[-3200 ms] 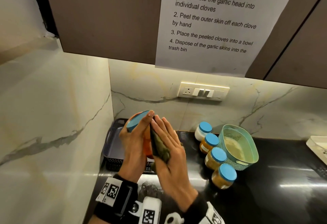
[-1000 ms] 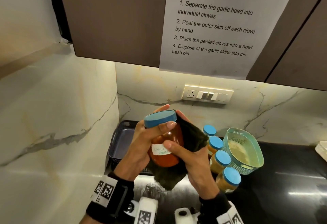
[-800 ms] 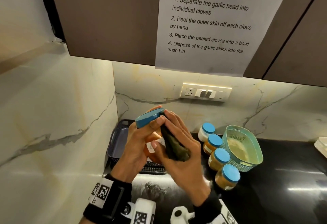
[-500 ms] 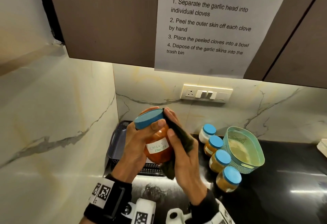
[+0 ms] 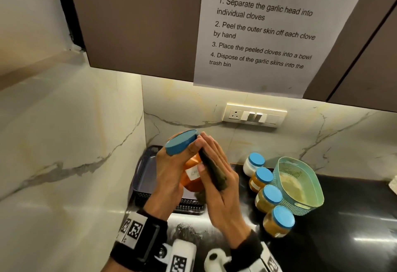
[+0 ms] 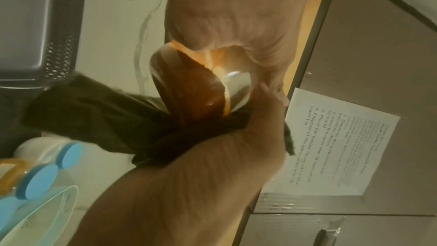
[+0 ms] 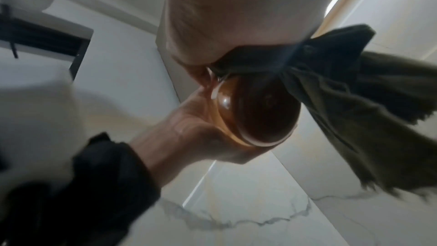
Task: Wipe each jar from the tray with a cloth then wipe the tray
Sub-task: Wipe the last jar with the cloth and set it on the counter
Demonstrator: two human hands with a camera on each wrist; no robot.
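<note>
My left hand grips an orange-filled jar by its neck, just under the blue lid, and holds it tilted above the dark tray. My right hand clamps a dark green cloth against the jar's right side, fingers lying straight along it and thumb across the label. The left wrist view shows the jar's base with the cloth bunched beside it. From the right wrist, the cloth hangs off the jar's base. The tray holds nothing that I can see.
Several blue-lidded jars stand in a row on the black counter right of the tray, beside a teal basket. Marble walls close the corner at left and behind. A cabinet with a paper sheet hangs overhead.
The right hand keeps rubbing the cloth round the jar. Since half a second ago its fingers have straightened and the jar has tipped, lid toward the left, hiding most of the label.
</note>
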